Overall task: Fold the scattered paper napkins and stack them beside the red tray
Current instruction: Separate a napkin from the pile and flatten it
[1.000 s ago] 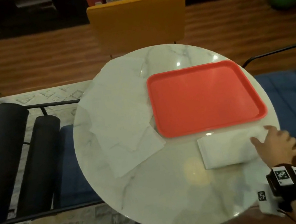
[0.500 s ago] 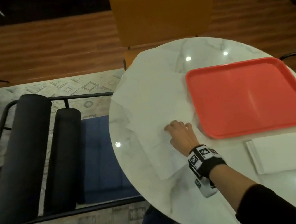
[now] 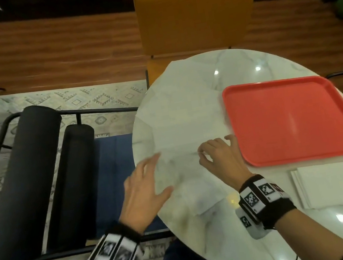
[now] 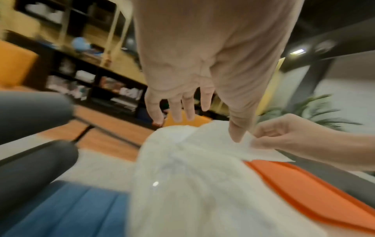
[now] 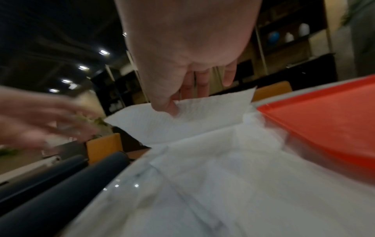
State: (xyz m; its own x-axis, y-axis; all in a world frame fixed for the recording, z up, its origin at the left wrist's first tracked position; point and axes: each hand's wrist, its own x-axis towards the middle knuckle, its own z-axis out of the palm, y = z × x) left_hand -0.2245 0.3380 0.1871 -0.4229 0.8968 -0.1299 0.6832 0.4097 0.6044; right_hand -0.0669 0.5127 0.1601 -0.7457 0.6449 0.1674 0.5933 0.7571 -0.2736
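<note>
Marble table [image 3: 207, 247], head view: my right hand [image 3: 220, 158] pinches a loose napkin [image 3: 180, 133] left of red tray [image 3: 288, 120]; folded stack [image 3: 336, 184] near side of tray.
L wrist: my left hand [image 4: 194, 77] spread, holds nothing.
R wrist: napkin edge [image 5: 202, 109] lifted btwn thumb & fingers.

The counter [image 3: 217, 241] fills the lower right of the head view. On it, the tray [image 3: 288, 120] sits at right, with loose napkins [image 3: 177, 115] spread just left of it. A folded stack [image 3: 336, 184] lies below the tray, near its lower edge. Both hands are over the napkins: left hand [image 3: 144, 190] at the counter's left rim, right hand [image 3: 221, 155] beside the tray. A chair [image 3: 195, 18] stands above the counter, a bench [image 3: 39, 180] to its left.
</note>
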